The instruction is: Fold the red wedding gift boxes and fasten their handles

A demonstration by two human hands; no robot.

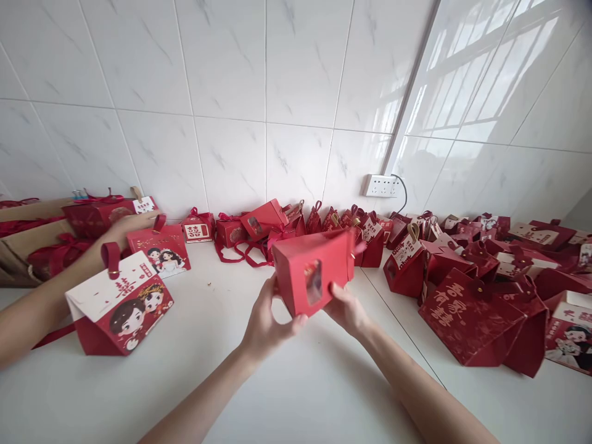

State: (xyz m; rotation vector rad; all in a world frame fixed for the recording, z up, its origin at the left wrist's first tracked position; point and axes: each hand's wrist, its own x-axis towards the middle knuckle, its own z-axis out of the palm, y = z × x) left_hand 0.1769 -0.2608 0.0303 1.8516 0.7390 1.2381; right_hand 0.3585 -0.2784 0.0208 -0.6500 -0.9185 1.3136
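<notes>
A red gift box (296,280) with a small clear window is held up over the white table, tilted, its window side facing me. My left hand (271,320) grips its lower left, the thumb under the bottom edge. On the right, my right hand (346,308) holds the box's lower right side, thumb on the front near the window. A pinkish ribbon end sticks out at the box's upper right. Some fingers of both hands are hidden behind the box.
Another person's arm (60,280) reaches in from the left, past a white-and-red cartoon box (124,302). Many red boxes (472,314) crowd the right; more line the wall. A power strip (383,185) is on the wall. A cardboard carton (13,256) stands far left.
</notes>
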